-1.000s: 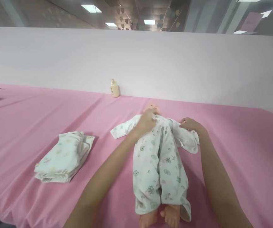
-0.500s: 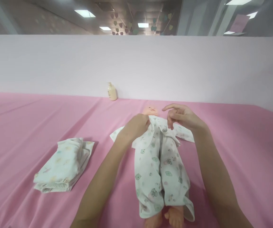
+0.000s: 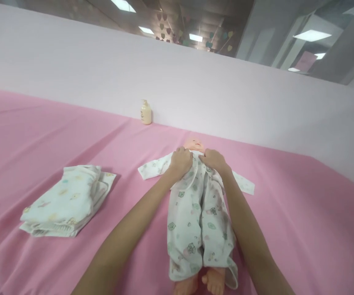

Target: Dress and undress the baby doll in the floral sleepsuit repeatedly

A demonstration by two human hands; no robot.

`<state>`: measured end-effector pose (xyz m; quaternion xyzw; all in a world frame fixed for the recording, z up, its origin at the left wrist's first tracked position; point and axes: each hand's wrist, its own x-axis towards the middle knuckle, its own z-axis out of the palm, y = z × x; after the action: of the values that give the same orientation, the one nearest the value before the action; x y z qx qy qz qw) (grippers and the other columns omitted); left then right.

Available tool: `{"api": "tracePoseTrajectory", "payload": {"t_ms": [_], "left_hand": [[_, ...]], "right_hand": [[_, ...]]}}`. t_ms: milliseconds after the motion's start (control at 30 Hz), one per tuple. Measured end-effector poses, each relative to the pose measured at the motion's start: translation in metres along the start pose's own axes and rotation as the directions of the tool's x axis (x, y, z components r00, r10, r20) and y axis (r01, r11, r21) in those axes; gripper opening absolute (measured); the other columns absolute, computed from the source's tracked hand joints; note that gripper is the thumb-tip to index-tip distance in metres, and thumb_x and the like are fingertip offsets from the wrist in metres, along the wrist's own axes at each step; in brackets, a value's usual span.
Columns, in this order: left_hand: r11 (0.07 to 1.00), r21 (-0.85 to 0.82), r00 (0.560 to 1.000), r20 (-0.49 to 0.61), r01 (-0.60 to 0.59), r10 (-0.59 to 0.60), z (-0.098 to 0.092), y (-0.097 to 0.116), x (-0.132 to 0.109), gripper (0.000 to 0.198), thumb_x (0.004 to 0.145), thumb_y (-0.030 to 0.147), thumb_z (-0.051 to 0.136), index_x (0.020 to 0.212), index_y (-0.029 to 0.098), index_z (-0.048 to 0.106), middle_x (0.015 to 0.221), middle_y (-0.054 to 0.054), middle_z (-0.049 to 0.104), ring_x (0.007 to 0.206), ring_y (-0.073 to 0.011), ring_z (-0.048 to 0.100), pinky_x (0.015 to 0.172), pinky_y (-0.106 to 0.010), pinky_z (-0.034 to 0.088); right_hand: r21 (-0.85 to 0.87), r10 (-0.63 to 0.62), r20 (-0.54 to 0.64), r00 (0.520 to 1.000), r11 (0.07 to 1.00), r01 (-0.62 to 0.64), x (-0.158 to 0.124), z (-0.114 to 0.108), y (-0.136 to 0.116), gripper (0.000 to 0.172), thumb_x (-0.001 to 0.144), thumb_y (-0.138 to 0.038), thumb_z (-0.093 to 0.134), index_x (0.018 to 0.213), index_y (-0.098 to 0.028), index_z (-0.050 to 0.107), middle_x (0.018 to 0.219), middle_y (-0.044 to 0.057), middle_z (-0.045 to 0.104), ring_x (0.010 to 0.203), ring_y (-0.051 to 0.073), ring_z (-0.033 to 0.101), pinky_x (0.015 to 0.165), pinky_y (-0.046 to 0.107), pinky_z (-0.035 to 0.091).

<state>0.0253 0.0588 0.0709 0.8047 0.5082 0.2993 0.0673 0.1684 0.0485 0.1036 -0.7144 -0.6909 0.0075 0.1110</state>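
Note:
A baby doll [image 3: 216, 280] lies on its back, its head away from me and its feet close to me. It wears a white printed top [image 3: 154, 167] with the sleeves spread to both sides, and matching trousers [image 3: 185, 229]. Near the doll's neck, my left hand [image 3: 181, 161] is closed on the left edge of the top. My right hand [image 3: 214, 159] rests on the top's other side by the neckline, fingers curled on the fabric. Parts of the collar are hidden beneath both hands.
A folded stack of white printed cloth [image 3: 66, 200] lies to the left on the pink sheet [image 3: 287, 221]. Against the white wall [image 3: 103, 73] at the back stands a cream pump bottle [image 3: 146, 113]. Above the wall is a reflective glass pane [image 3: 220, 24].
My right hand has come down from above the doll's chest onto the top. The left hand stays at the neckline. My view has tilted.

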Motion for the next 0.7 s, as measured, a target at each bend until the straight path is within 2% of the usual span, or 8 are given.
{"api": "tracePoseTrajectory", "payload": {"t_ms": [67,133,200,267,367,467,567,700], "left_hand": [[0.981,-0.133,0.99,-0.016,-0.14,0.139,0.01,-0.001,0.0,0.033,0.089,0.019,0.029,0.098,0.01,0.059,0.102,-0.016,0.06,0.102,-0.0246,0.054,0.092,-0.036,0.039],[0.929,-0.263,0.964,-0.024,-0.26,0.263,0.018,-0.002,-0.001,0.032,0.088,0.016,0.031,0.101,0.015,0.06,0.107,-0.01,0.062,0.103,-0.0202,0.055,0.094,-0.031,0.039],[0.908,-0.324,0.962,-0.026,-0.264,0.27,0.021,-0.004,-0.001,0.031,0.086,0.015,0.033,0.097,0.02,0.061,0.108,-0.004,0.063,0.103,-0.018,0.056,0.094,-0.029,0.039],[0.921,-0.347,0.984,-0.024,-0.175,0.178,0.021,-0.007,0.0,0.028,0.085,0.014,0.035,0.096,0.021,0.06,0.105,-0.001,0.065,0.099,-0.0173,0.058,0.092,-0.029,0.041],[0.938,-0.347,0.999,-0.054,-0.015,-0.004,0.02,-0.008,0.008,0.028,0.084,0.011,0.035,0.106,0.018,0.051,0.102,-0.003,0.066,0.093,-0.0158,0.061,0.084,-0.028,0.044],[0.973,-0.206,0.99,-0.071,0.105,-0.122,0.022,-0.003,0.02,0.023,0.086,0.017,0.038,0.104,0.016,0.052,0.101,-0.006,0.065,0.092,-0.0179,0.061,0.081,-0.029,0.045],[0.993,-0.009,0.993,-0.028,0.117,-0.118,0.027,0.004,0.03,0.026,0.089,0.03,0.039,0.097,0.018,0.06,0.102,-0.008,0.064,0.095,-0.0227,0.06,0.08,-0.033,0.046],[0.994,-0.028,0.994,0.026,0.106,-0.106,0.032,0.007,0.035,0.031,0.089,0.033,0.039,0.109,0.026,0.06,0.106,-0.006,0.061,0.095,-0.0219,0.06,0.078,-0.032,0.046]], "right_hand": [[0.103,-0.024,-0.056,0.998,0.994,0.029,0.009,-0.001,0.004,0.012,0.076,-0.024,0.053,0.069,-0.016,0.059,0.079,0.011,0.064,0.079,0.022,0.06,0.067,0.028,0.04],[0.363,0.053,-0.179,0.982,0.932,0.016,0.02,0.003,0.009,0.014,0.076,-0.024,0.051,0.072,-0.015,0.061,0.08,0.009,0.065,0.077,0.019,0.06,0.068,0.026,0.041],[0.615,0.195,-0.236,0.952,0.789,-0.009,0.032,0.011,0.01,0.021,0.077,-0.028,0.047,0.076,-0.014,0.063,0.081,0.007,0.066,0.074,0.016,0.06,0.067,0.024,0.042],[0.722,0.253,-0.198,0.947,0.691,-0.033,0.04,0.022,0.006,0.023,0.074,-0.029,0.047,0.072,-0.014,0.064,0.076,0.005,0.065,0.07,0.015,0.059,0.063,0.023,0.042],[0.722,0.184,-0.142,0.973,0.691,-0.025,0.045,0.035,-0.001,0.017,0.067,-0.025,0.053,0.056,-0.016,0.061,0.06,0.001,0.06,0.068,0.017,0.058,0.062,0.023,0.04],[0.658,0.136,-0.127,0.983,0.753,-0.019,0.043,0.035,-0.001,0.019,0.067,-0.022,0.054,0.049,-0.017,0.056,0.051,-0.001,0.053,0.065,0.015,0.055,0.061,0.022,0.038],[0.628,0.091,-0.057,0.994,0.777,-0.036,0.039,0.027,0.006,0.023,0.07,-0.022,0.052,0.048,-0.017,0.051,0.043,-0.003,0.043,0.052,0.012,0.048,0.053,0.021,0.034],[0.623,0.064,0.043,0.997,0.779,-0.076,0.035,0.017,0.015,0.023,0.073,-0.021,0.051,0.05,-0.018,0.047,0.038,-0.005,0.035,0.04,0.009,0.04,0.047,0.021,0.03]]}}
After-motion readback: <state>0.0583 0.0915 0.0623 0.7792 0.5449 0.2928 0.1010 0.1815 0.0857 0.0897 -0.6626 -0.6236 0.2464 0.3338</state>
